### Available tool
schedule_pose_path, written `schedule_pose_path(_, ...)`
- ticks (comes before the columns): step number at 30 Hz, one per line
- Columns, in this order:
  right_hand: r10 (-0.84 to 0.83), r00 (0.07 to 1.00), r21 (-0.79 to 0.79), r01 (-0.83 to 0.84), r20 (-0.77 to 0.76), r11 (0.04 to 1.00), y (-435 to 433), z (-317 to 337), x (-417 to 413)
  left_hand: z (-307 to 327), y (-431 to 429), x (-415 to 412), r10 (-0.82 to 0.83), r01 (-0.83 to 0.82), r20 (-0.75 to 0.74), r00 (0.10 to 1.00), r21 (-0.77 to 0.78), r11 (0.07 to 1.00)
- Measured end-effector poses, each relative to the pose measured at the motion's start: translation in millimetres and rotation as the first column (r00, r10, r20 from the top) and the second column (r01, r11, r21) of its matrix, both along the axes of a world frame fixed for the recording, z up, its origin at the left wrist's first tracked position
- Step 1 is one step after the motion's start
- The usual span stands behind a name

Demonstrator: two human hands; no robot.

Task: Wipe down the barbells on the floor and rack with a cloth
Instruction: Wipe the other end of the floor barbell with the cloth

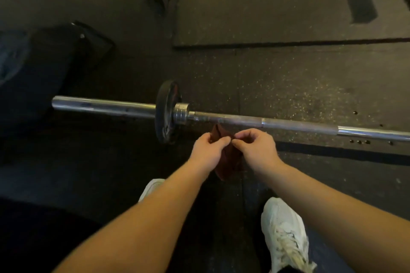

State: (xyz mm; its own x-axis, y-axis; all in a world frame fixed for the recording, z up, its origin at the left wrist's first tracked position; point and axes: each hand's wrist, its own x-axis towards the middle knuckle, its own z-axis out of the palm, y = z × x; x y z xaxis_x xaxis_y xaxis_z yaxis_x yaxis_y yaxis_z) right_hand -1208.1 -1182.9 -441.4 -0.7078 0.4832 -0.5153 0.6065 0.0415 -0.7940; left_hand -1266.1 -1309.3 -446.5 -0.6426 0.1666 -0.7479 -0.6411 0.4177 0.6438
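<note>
Barbell (288, 125) lies across rubber floor (288, 77), one small plate (167, 112) on its left sleeve. Left hand (207, 147) and right hand (255, 147) both pinch dark red cloth (224, 162), held just short of the shaft.

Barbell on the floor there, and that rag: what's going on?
A person stands over a barbell lying on the speckled rubber floor, white shoes just behind it. The left hand and right hand together pinch the top of a dark red cloth, held close to the shaft beside the small black plate. Whether the cloth touches the bar is hard to tell; they seem to be readying it for wiping.
</note>
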Motion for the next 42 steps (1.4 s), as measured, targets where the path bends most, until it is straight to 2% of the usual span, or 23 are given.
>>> schedule_pose_path(3, 0.182, 0.983, 0.146, -0.181, 0.004, 0.973, 15.9, 1.1, 0.8, 1.6, -1.6, 3.7, -0.059, 0.029, -0.246, 0.968, -0.126, 0.992)
schedule_pose_path(7, 0.222, 0.975, 0.405, -0.191, -0.030, 0.894, 51.3, 2.4, -0.5, 6.3, -8.4, -14.2, -0.117, -0.050, -0.505, 0.855, -0.304, 0.951)
schedule_pose_path(9, 0.280, 0.960, 0.635, -0.214, -0.004, 0.742, 66.6, -2.7, 1.1, 2.0, -7.1, -24.5, -0.165, -0.079, -0.560, 0.812, -0.386, 0.919)
schedule_pose_path(11, 0.346, 0.936, 0.730, -0.285, 0.071, 0.621, 75.4, -10.3, -0.2, -5.0, -5.7, -31.7, -0.154, -0.120, -0.564, 0.811, -0.418, 0.900)
schedule_pose_path(14, 0.404, 0.899, 0.690, -0.400, 0.168, 0.603, 70.8, -21.5, -1.0, -11.5, -3.6, -32.4, -0.072, -0.189, -0.570, 0.818, -0.386, 0.903)
schedule_pose_path(16, 0.407, 0.894, 0.686, -0.415, 0.186, 0.598, 63.1, -27.4, 3.1, -10.3, -0.4, -31.2, -0.062, -0.214, -0.594, 0.802, -0.383, 0.899)
schedule_pose_path(20, 0.393, 0.909, 0.693, -0.375, 0.143, 0.615, 59.2, -36.8, 14.5, -14.2, 5.7, -30.9, -0.147, -0.186, -0.645, 0.750, -0.418, 0.889)
schedule_pose_path(28, 0.402, 0.904, 0.677, -0.387, 0.146, 0.626, 59.9, -39.2, 16.2, -34.4, 14.0, -22.2, -0.306, -0.057, -0.656, 0.690, -0.471, 0.880)
schedule_pose_path(35, 0.408, 0.902, 0.664, -0.391, 0.140, 0.637, 63.2, -41.5, 18.1, -39.0, 12.5, -16.2, -0.499, 0.096, -0.570, 0.653, -0.591, 0.801)
schedule_pose_path(38, 0.403, 0.903, 0.657, -0.393, 0.146, 0.643, 62.3, -41.7, 17.5, -38.3, 4.2, -25.5, -0.568, 0.139, -0.563, 0.600, -0.626, 0.767)
schedule_pose_path(42, 0.407, 0.906, 0.663, -0.377, 0.117, 0.647, 61.6, -43.7, 17.2, -34.2, -0.9, -35.5, -0.510, 0.136, -0.609, 0.607, -0.553, 0.822)
